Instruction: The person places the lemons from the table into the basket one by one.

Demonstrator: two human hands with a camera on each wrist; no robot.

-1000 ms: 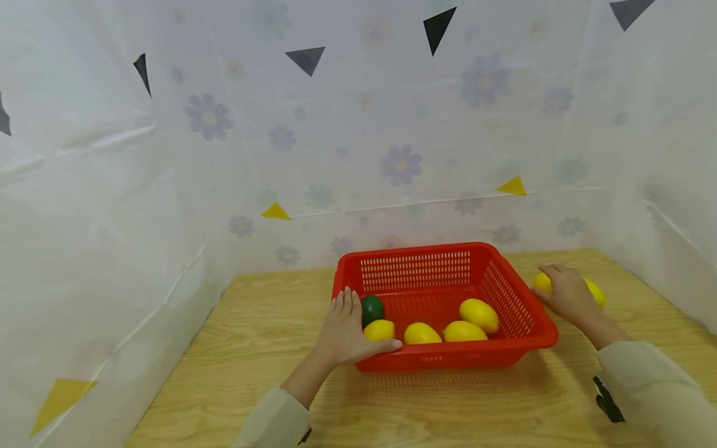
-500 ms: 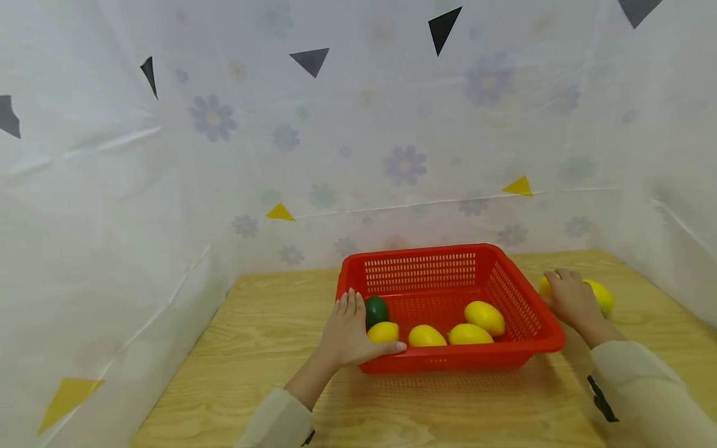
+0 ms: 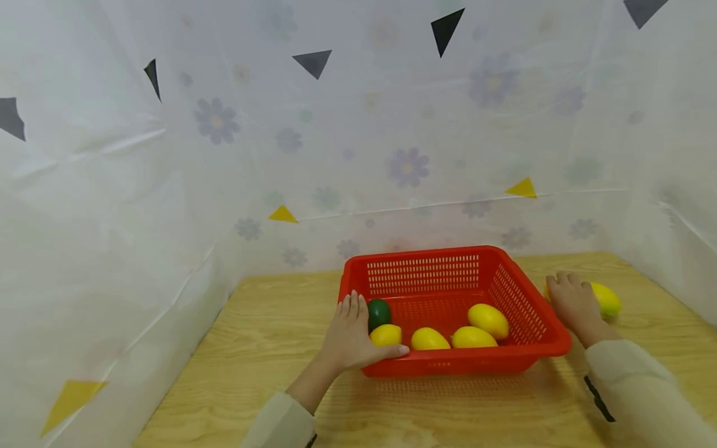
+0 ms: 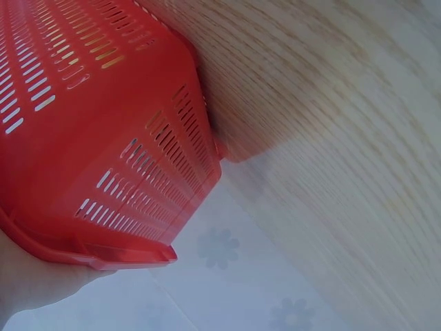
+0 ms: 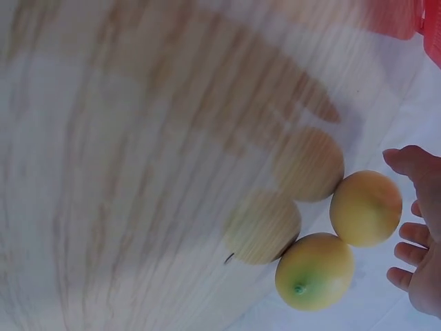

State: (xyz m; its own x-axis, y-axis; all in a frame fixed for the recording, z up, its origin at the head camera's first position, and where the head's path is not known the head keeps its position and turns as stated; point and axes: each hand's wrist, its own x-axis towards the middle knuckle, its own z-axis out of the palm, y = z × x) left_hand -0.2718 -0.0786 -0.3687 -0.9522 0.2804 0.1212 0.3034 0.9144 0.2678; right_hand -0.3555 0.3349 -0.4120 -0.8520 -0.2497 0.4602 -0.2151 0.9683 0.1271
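A red plastic basket (image 3: 448,367) stands on the wooden table. Inside are several yellow lemons (image 3: 487,320) and a dark green fruit (image 3: 379,314). My left hand (image 3: 350,336) rests at the basket's front left corner, its fingers straight along the side and its thumb lying on the front rim. To the right of the basket, my right hand (image 3: 574,305) hovers by two lemons, one almost hidden by it in the head view. The right wrist view shows a lemon (image 5: 365,208) just off its thumb and loosely bent fingers, with a greenish-tipped lemon (image 5: 315,271) touching that one.
The glossy wooden table top (image 3: 241,379) mirrors the lemons and basket. White flower-print sheeting (image 3: 336,124) encloses the back and both sides, with grey, black and yellow triangles on it.
My right hand has shifted slightly toward me and over the nearer lemon, hiding more of it. The left hand stays on the basket. The head view has turned a little left.
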